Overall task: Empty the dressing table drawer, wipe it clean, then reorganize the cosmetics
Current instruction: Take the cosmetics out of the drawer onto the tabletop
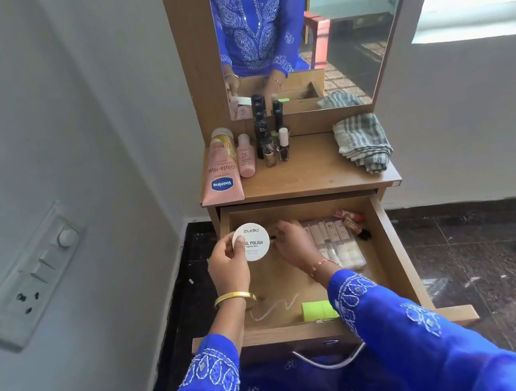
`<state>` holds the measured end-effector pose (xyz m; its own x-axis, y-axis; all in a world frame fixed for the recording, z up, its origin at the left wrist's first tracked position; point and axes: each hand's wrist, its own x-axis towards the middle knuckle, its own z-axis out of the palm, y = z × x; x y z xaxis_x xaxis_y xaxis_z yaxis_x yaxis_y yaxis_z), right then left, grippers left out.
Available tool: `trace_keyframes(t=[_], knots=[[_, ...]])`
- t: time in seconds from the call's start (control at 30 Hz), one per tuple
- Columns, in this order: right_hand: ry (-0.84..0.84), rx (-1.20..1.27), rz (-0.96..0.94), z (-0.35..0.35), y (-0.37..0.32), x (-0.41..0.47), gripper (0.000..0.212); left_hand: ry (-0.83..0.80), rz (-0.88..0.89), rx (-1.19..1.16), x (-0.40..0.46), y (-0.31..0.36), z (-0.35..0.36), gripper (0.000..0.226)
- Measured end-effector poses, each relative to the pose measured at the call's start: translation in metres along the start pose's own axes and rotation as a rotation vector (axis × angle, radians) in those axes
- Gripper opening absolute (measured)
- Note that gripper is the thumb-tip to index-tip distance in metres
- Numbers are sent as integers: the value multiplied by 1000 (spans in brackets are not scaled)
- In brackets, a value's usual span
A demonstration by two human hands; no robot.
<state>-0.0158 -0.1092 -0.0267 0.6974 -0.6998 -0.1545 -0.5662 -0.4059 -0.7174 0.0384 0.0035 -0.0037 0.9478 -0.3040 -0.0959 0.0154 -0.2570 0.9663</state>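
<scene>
A: What's on the far left?
B: Wall switch panel (28,279), with a dial, switches and a socket. Not part of the task.

A: Left hand?
B: Left hand (227,264) holds a round white tub (251,242) over the drawer's left rear corner, thumb curled over the lid and fingers behind it. The lid reads "zudio" and "nail polish". A gold bangle (234,297) is on that wrist.

A: Right hand?
B: Right hand (294,240) is down inside the drawer (392,240), just right of the tub, fingers bent. Something small and dark sits at the fingertips; can't tell if it's pinched or only touched.

A: Drawer state?
B: Pulled out, not emptied. A row of small pale tubes (337,243) lies right of the hand, with red and black bits (352,221) at the rear right. A thin chain (274,307) and a green box (320,310) lie near the front.

A: Tabletop?
B: Pink lotion tube (221,172) at the left, standing on its cap. Next, a small pink bottle (246,156), then dark bottles and nail polishes (273,144). A folded striped cloth (362,142) lies at the right, well apart. The mirror (350,24) stands behind.
</scene>
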Motion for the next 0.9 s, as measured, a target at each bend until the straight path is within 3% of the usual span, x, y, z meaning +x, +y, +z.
trace_keyframes(t=[0.07,0.3,0.6,0.9], knots=[[-56,-120,-5,0,1,4,29,8,-6,-9,1,-1,0,24],[-129,-162,12,7,12,13,40,2,-19,-20,2,-3,2,26],[-111,-320,-23,16,18,13,29,8,-28,-27,3,-3,2,27],[114,18,-45,-6,6,-2,5,1,-38,-33,2,-2,1,25]])
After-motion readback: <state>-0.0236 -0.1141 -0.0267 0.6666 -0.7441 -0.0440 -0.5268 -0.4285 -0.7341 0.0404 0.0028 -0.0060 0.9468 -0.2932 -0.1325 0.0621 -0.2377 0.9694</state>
